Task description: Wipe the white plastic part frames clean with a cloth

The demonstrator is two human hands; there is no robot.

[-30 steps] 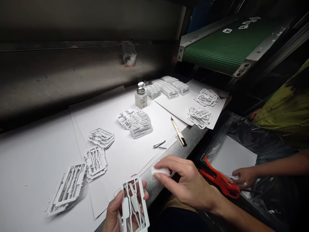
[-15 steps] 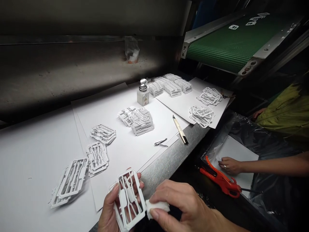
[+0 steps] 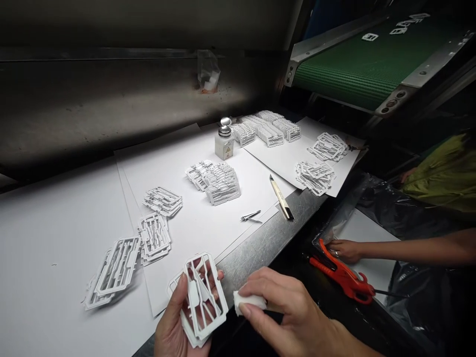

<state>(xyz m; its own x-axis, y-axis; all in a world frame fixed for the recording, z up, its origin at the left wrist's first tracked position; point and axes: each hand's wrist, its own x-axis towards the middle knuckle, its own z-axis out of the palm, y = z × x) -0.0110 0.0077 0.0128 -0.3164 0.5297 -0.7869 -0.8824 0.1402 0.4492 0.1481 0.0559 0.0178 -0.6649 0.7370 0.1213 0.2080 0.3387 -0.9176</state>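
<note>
So you're pinching that white wad [image 3: 250, 301] with your right hand's [image 3: 293, 307] thumb and fingers, while your left hand [image 3: 169, 325] is clamping the white frames [image 3: 203, 291] just left of the wad, not quite touching. They're pointing lengthwise away from you, far end leaning a bit left.

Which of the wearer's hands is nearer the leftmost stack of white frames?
Left. The left hand, holding white frames, is right of the leftmost stack and closer to the camera. The right hand, pinching a white wad, is farther right, past the left hand.
</note>
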